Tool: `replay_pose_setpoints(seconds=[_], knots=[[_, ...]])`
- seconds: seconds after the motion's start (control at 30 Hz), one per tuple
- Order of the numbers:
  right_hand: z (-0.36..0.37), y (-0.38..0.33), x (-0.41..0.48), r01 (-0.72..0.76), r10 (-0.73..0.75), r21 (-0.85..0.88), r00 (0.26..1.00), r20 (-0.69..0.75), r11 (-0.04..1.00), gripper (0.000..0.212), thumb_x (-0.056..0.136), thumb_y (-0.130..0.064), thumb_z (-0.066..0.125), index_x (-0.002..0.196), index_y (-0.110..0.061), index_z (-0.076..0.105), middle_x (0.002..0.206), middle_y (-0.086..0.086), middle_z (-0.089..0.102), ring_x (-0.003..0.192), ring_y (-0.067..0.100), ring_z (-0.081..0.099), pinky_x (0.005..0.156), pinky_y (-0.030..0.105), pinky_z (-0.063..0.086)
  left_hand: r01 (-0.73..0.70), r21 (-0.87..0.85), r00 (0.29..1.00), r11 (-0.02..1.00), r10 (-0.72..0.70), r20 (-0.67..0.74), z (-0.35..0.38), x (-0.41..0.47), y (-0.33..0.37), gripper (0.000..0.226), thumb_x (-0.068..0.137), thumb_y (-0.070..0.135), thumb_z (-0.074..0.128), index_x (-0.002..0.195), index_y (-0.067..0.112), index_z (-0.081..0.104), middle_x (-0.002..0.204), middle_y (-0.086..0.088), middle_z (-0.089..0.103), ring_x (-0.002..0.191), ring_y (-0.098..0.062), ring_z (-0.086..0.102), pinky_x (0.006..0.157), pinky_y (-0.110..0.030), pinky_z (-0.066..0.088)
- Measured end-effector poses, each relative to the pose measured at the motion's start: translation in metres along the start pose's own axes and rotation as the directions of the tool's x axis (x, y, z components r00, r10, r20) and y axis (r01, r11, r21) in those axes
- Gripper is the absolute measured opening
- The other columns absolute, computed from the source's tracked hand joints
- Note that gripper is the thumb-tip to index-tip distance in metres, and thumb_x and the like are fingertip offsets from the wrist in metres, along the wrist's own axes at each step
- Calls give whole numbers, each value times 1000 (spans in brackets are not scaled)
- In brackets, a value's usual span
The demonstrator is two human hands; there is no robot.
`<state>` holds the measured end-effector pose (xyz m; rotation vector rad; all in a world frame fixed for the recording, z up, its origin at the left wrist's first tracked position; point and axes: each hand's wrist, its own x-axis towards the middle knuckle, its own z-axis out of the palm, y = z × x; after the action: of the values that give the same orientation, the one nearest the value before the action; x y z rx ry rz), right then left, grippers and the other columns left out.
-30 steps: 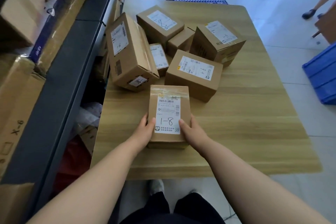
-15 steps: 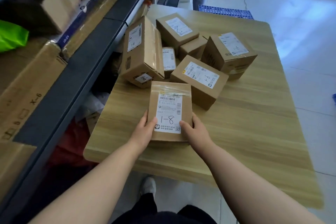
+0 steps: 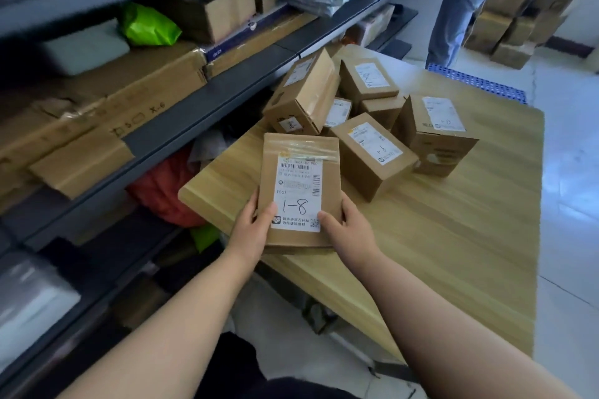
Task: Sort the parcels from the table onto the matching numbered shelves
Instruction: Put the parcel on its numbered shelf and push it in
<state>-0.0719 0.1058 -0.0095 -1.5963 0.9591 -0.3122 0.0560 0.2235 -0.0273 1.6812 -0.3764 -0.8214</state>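
Bare tabletop [image 3: 453,253] right, crowded shelf [image 3: 201,105] left
The far corner is blocked by piled parcels [image 3: 372,152]; the shelf alongside is filled by a long carton [image 3: 97,116] and a green bag [image 3: 147,24].

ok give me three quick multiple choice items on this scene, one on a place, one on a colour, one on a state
1. The parcel marked 1-8 is:
A. over the near left corner of the table
B. on a shelf
C. on top of the parcel pile

2. The perforated pallet on the floor beyond the table is:
A. red
B. blue
C. green

3. The parcel marked 1-8 is:
A. gripped by both hands
B. gripped by one hand alone
C. lying untouched

Answers:
1 A, since it shows over the wooden corner nearest the person, in front of the pile.
2 B, since its gridded top is plainly blue.
3 A, since the left hand and the right hand each clasp a side edge.
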Motion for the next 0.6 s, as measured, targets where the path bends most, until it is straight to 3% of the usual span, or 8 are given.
replay_pose_setpoints(seconds=[0.1, 0.2, 0.33, 0.43, 0.6], knots=[[16, -6, -18, 33, -31, -24, 997, 76, 999, 45, 93, -23, 56, 135, -36, 44, 115, -18, 60, 94, -5, 56, 73, 10, 42, 2, -54, 996, 999, -7, -89, -20, -29, -5, 52, 81, 48, 57, 132, 47, 48, 128, 11, 59, 114, -12, 57, 100, -38, 46], [41, -14, -29, 67, -56, -64, 985, 163, 996, 49, 92, -25, 57, 139, -30, 44, 121, -14, 60, 96, 1, 57, 78, 14, 43, -28, -118, 981, 993, 5, -192, -44, -51, -9, 32, 96, 29, 55, 116, 52, 47, 116, 18, 61, 107, -2, 58, 89, -22, 45], [89, -32, -44, 125, -80, -127, 947, 310, 984, 50, 93, -24, 57, 140, -31, 42, 113, -16, 58, 98, 6, 56, 82, 18, 40, -3, -139, 942, 990, -44, -333, -91, -89, -24, 39, 98, 33, 50, 131, 51, 40, 120, 16, 58, 111, -6, 56, 98, -29, 44], [141, -40, -62, 198, -111, -154, 889, 444, 968, 47, 92, -24, 57, 136, -32, 46, 112, -17, 61, 105, 8, 59, 84, 18, 41, 34, -166, 885, 986, -107, -454, -138, -122, -43, 44, 96, 42, 50, 138, 50, 39, 128, 15, 56, 115, -9, 54, 102, -36, 42], [248, -50, -112, 292, -87, -205, 744, 662, 934, 52, 94, -25, 57, 143, -27, 40, 126, -7, 59, 105, 6, 53, 90, 20, 41, 28, -244, 758, 969, -180, -627, -221, -201, -78, 39, 97, 34, 51, 133, 48, 44, 126, 17, 59, 115, -7, 56, 101, -32, 41]])
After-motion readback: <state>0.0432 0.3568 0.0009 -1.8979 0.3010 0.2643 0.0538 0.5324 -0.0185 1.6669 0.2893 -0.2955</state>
